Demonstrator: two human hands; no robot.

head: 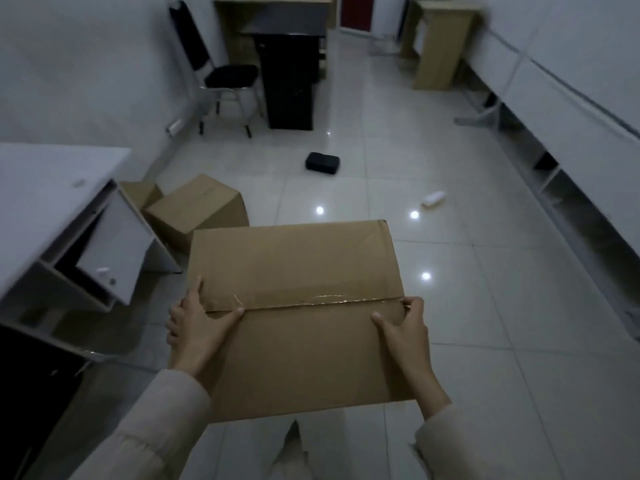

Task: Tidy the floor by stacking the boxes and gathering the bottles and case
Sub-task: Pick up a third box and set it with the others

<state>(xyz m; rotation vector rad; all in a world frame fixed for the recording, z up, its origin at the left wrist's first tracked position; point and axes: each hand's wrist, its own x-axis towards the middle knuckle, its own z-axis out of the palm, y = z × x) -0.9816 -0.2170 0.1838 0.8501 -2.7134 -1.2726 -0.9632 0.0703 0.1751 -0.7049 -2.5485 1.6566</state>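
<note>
A large brown cardboard box (294, 271) with a taped seam is held up in front of me above the floor. My left hand (199, 323) grips its left side, thumb on top. Gripping the right side is my right hand (405, 327). Farther left on the floor sits a second cardboard box (197, 209), with a smaller one (140, 194) behind it against the desk. A black case (322, 163) lies on the tiles in the middle distance. One white bottle (433, 199) lies on its side to the right.
A white desk with an open cabinet door (110, 244) stands at the left. A black chair (228, 81) and a dark cabinet (287, 77) are at the back. White shelving (571, 140) runs along the right wall. Glossy white tiles (485, 323) cover the floor.
</note>
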